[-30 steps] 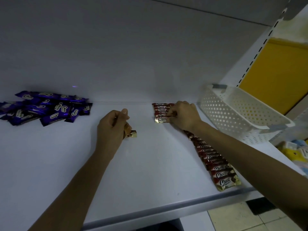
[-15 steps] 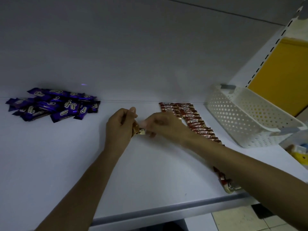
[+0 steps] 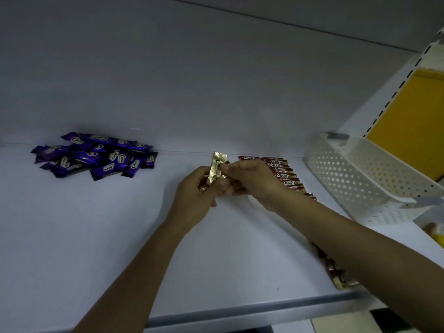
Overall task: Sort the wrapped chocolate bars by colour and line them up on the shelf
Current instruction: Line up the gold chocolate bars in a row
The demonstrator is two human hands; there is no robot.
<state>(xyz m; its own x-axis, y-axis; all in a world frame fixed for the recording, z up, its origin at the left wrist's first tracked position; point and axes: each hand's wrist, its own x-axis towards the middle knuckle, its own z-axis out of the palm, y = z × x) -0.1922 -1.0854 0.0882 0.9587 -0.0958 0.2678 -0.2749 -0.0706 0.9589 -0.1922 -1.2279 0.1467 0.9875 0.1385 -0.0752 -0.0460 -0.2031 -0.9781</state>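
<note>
Both hands meet above the middle of the white shelf [image 3: 120, 248]. My left hand [image 3: 194, 195] grips several red-and-gold chocolate bars. My right hand [image 3: 252, 180] pinches one gold-backed bar [image 3: 216, 164] that sticks up from that bunch. A row of red bars [image 3: 281, 174] runs from the back wall toward the front edge on the right, partly hidden by my right forearm. A loose pile of purple bars [image 3: 96, 157] lies at the back left.
A white perforated basket [image 3: 360, 179] stands tilted at the right end of the shelf, close to the red row. The shelf's front lip [image 3: 240, 311] runs along the bottom. A yellow panel [image 3: 413, 123] shows past the slotted upright.
My right hand left the back end of the red row and came left to my left hand. It now pinches a bar there, and that bar has risen upright.
</note>
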